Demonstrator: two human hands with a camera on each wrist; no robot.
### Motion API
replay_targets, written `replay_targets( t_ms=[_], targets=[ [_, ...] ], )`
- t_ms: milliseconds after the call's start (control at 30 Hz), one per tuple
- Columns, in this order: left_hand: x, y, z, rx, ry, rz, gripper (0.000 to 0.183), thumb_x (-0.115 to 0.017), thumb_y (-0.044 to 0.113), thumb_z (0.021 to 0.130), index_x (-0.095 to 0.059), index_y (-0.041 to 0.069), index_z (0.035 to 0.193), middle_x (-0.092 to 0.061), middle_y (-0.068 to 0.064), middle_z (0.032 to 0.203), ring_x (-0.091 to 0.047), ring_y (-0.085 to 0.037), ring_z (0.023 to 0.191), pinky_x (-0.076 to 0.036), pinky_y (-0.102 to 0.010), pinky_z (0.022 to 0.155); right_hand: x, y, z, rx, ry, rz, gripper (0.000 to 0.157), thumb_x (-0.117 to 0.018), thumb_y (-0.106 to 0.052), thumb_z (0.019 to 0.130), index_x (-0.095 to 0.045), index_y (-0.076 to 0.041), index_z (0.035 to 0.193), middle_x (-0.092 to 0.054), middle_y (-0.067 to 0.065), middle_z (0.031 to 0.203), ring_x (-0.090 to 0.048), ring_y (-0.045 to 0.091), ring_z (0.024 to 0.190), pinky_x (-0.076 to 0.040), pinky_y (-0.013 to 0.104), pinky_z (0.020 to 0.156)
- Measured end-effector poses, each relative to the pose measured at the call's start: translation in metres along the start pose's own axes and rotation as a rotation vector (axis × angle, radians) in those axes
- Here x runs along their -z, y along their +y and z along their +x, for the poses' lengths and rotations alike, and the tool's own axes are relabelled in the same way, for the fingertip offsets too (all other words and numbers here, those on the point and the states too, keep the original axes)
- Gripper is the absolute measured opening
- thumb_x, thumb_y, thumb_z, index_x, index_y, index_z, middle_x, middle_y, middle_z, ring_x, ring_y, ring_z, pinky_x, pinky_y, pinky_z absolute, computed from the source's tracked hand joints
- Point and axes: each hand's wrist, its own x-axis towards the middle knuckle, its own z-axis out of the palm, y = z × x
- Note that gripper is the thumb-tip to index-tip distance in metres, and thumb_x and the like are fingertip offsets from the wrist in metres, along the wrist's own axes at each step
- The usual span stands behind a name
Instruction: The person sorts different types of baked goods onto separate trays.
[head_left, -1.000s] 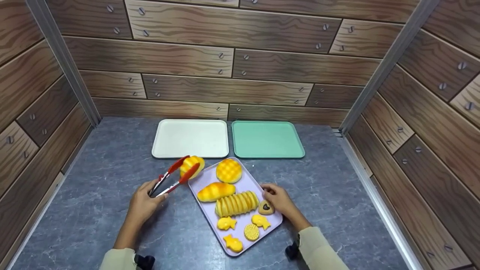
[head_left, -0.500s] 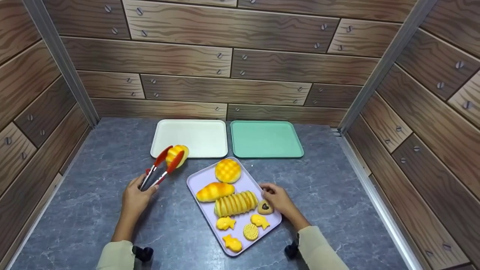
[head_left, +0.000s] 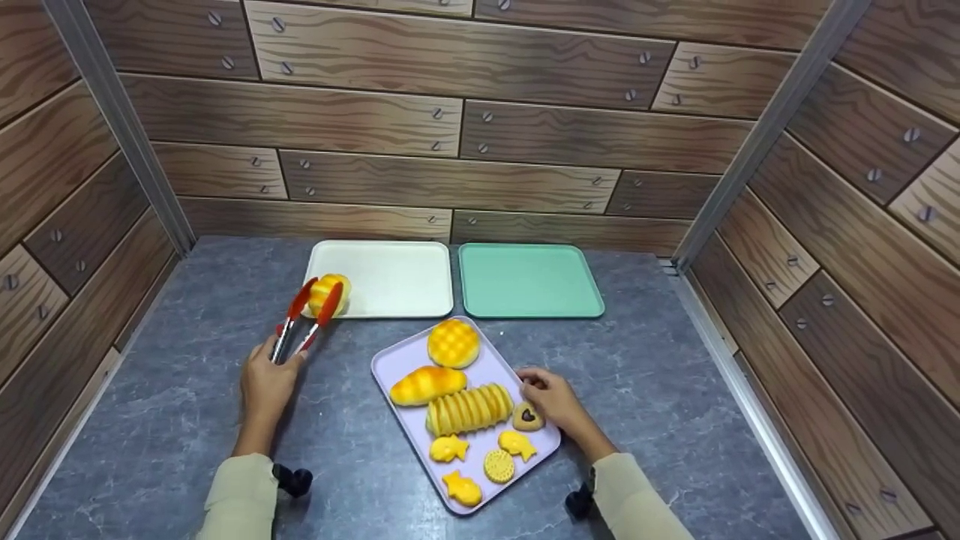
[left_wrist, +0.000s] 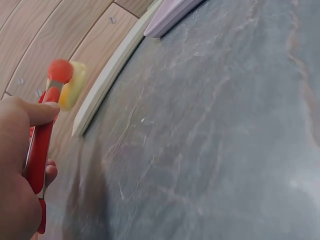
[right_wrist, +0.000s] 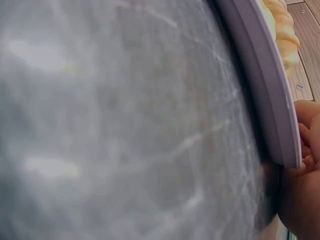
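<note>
My left hand (head_left: 270,386) grips red-tipped metal tongs (head_left: 328,306), whose tips pinch a yellow-orange toy bread bun (head_left: 316,292). In the head view the bun overlaps the left end of the white tray (head_left: 390,281). Seen from the left wrist, the bun (left_wrist: 73,90) hangs off the end of the tongs (left_wrist: 40,155), above the white tray's rim (left_wrist: 107,70). My right hand (head_left: 555,401) holds the right rim of the lilac tray (head_left: 394,365), fingers curled at its edge in the right wrist view. A heart-centred cookie (head_left: 528,416) lies beside those fingers.
On the lilac tray lie a round bun (head_left: 454,343), a long bread (head_left: 427,385), a ridged loaf (head_left: 470,409), several fish-shaped pieces (head_left: 448,448) and a round biscuit (head_left: 499,466). A green tray (head_left: 529,281) stands right of the white one. Wood-patterned walls enclose the table.
My left hand has carried the bun in the tongs away from the lilac tray, leftward and back, to the white tray's left end. The right hand stays at the lilac tray's rim.
</note>
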Motion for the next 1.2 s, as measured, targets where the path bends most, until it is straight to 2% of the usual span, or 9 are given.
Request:
replay_targets(
  t_ms=[167,400,633,833,933,1067,1200],
  targets=[
    [-0.008,0.002,0.010,0.008,0.038,0.014,0.063,-0.077,0.019,0.086,-0.054,-0.008,0.138,-0.058,-0.032,0.127,-0.055,-0.049,0.114,-0.041,-0.058,0.099,-0.001,0.000,0.000,-0.003,0.018,0.002,0.026,-0.064,-0.012,0.096,-0.071,-0.006,0.120,-0.067,0.007,0.100,-0.056,0.012,0.084,-0.046,0.024,0.075],
    [-0.015,-0.002,0.020,0.034,0.042,0.073,0.065,-0.076,0.022,0.087,-0.052,-0.008,0.140,-0.057,-0.033,0.128,-0.053,-0.050,0.115,-0.039,-0.059,0.101,0.000,-0.001,0.001,0.008,0.013,-0.007,0.024,-0.064,-0.012,0.096,-0.071,-0.007,0.119,-0.067,0.007,0.100,-0.056,0.014,0.086,-0.046,0.025,0.077],
    [-0.021,-0.010,0.021,0.022,0.059,0.104,0.063,-0.077,0.020,0.086,-0.053,-0.010,0.137,-0.058,-0.034,0.125,-0.053,-0.052,0.115,-0.040,-0.060,0.100,-0.002,0.001,0.001,0.020,0.019,-0.016,0.024,-0.065,-0.012,0.096,-0.072,-0.007,0.118,-0.067,0.007,0.098,-0.056,0.015,0.085,-0.047,0.026,0.076],
    [-0.023,-0.010,0.019,0.011,0.078,0.121,0.063,-0.077,0.019,0.085,-0.053,-0.011,0.136,-0.057,-0.035,0.126,-0.052,-0.054,0.115,-0.040,-0.061,0.099,-0.003,0.002,0.001,0.014,0.023,-0.013,0.024,-0.065,-0.012,0.096,-0.072,-0.006,0.118,-0.067,0.007,0.098,-0.056,0.013,0.084,-0.046,0.024,0.075],
    [-0.022,-0.009,0.018,0.026,0.069,0.130,0.068,-0.078,0.020,0.084,-0.050,-0.011,0.138,-0.056,-0.035,0.129,-0.051,-0.053,0.119,-0.039,-0.061,0.102,-0.003,0.002,0.001,0.018,0.019,-0.012,0.024,-0.065,-0.012,0.096,-0.072,-0.006,0.118,-0.067,0.007,0.098,-0.056,0.012,0.084,-0.046,0.023,0.075],
    [-0.022,-0.010,0.017,0.072,0.015,0.146,0.079,-0.078,0.025,0.085,-0.042,-0.011,0.145,-0.050,-0.035,0.136,-0.046,-0.051,0.125,-0.034,-0.060,0.107,-0.003,0.002,0.000,0.012,0.008,0.009,0.024,-0.065,-0.012,0.096,-0.072,-0.006,0.118,-0.066,0.007,0.097,-0.055,0.012,0.081,-0.046,0.023,0.071],
    [-0.020,-0.009,0.017,0.094,-0.024,0.150,0.082,-0.077,0.028,0.086,-0.039,-0.010,0.148,-0.047,-0.035,0.139,-0.044,-0.051,0.128,-0.033,-0.061,0.108,-0.002,0.001,0.000,0.004,0.011,0.028,0.023,-0.065,-0.011,0.096,-0.071,-0.006,0.118,-0.065,0.008,0.096,-0.054,0.013,0.079,-0.045,0.022,0.069]
  ],
)
